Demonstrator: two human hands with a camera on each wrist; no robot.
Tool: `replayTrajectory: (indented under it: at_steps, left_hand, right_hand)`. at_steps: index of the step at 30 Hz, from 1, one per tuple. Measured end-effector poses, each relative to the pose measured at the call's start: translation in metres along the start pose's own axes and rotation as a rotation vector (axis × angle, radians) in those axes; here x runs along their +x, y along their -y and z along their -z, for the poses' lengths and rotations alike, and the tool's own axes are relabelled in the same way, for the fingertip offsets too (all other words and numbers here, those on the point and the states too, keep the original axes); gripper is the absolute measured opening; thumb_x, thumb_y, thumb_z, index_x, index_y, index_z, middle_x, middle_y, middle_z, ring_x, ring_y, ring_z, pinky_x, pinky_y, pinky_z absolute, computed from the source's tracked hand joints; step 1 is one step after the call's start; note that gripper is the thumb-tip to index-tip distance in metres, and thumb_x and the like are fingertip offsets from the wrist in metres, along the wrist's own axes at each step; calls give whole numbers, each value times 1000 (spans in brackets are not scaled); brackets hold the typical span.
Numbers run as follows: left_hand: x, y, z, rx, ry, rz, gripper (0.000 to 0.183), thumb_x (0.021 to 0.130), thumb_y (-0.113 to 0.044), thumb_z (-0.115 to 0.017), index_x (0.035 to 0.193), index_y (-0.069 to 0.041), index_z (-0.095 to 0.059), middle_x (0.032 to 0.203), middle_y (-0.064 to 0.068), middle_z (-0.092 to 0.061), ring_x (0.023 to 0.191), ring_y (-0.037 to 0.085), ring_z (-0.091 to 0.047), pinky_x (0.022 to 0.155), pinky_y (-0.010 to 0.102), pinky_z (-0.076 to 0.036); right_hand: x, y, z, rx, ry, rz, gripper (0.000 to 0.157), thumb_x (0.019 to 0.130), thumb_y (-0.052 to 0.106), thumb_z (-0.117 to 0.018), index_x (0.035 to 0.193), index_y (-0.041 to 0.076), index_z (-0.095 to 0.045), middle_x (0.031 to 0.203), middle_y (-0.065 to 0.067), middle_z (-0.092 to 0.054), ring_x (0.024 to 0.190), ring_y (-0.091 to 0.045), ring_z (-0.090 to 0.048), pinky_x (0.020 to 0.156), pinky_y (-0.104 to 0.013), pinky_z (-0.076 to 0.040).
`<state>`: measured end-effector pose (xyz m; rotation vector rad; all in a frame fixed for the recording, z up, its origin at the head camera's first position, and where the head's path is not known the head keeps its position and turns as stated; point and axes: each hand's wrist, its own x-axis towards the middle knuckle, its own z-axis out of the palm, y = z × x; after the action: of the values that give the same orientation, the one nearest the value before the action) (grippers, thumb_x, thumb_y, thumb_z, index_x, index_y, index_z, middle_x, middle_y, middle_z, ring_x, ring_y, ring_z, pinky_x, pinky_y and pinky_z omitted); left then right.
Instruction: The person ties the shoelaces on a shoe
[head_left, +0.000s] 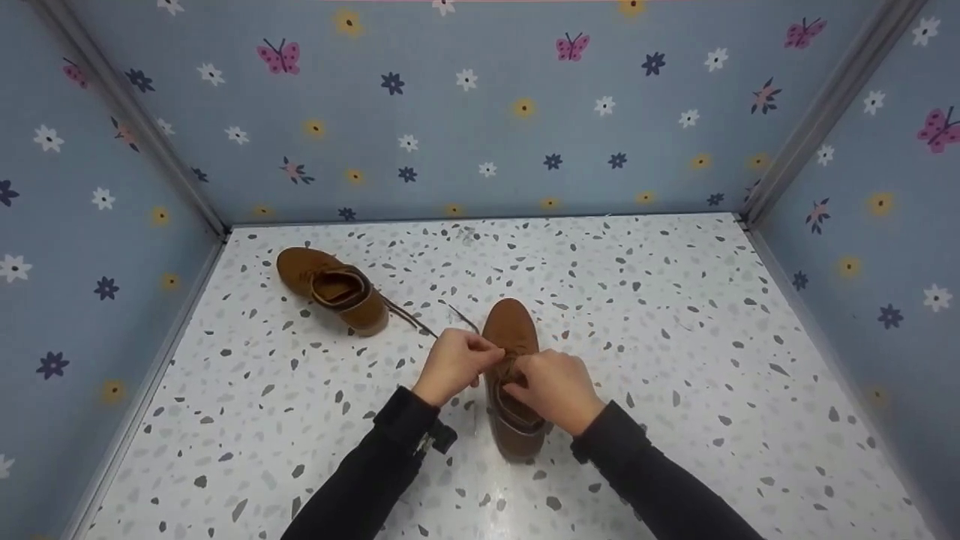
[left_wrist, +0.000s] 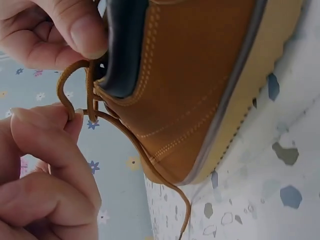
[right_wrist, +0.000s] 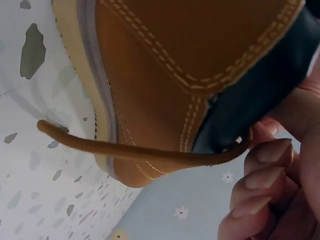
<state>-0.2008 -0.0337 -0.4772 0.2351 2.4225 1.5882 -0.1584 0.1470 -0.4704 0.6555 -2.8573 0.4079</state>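
Note:
A brown lace-up shoe with a dark collar and pale sole stands on the speckled surface, toe pointing away from me. My left hand pinches a brown shoelace above the shoe's front; a small loop rises from the fingertips, and the loose end trails down past the toe in the left wrist view. At the collar opening, my right hand pinches the lace beside the eyelets. In the right wrist view, a free lace end crosses the shoe's side. The fingers partly hide the lacing.
A matching brown shoe lies to the left, its laces stretched toward my left hand. Blue flowered panels enclose the white speckled surface at the back and both sides.

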Motion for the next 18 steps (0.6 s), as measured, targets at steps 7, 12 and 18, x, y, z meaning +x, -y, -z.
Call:
replayTrajectory:
  at_steps: [7,12,18]
  left_hand:
    - [0,2,-1,99,-46,-61,13,90,-20,-73,84,-9,-77,63,-2,-65,42,9,-51,42,23,-40]
    - [1,3,-2,114,-64,-75,12,90,-20,-74,84,-10,-77,65,-4,-66,43,9,-53,44,23,-42]
    - [3,2,-3,100,-65,-57,11,89,-20,-74,85,-11,-77,70,-3,-68,43,10,-53,43,23,-42]
  right_hand:
    - [1,-5,1,37,-20,64,10,85,22,-78,80,16,-72,65,5,-61,54,-12,-55,48,-29,-43]
    - [1,-9,12,84,-55,91,7,87,20,-77,85,14,-73,68,6,-64,57,-10,-57,50,-27,-44]
    - [2,-8,24,98,-61,113,5,88,19,-76,86,15,-73,70,7,-66,57,-8,-56,51,-24,-44]
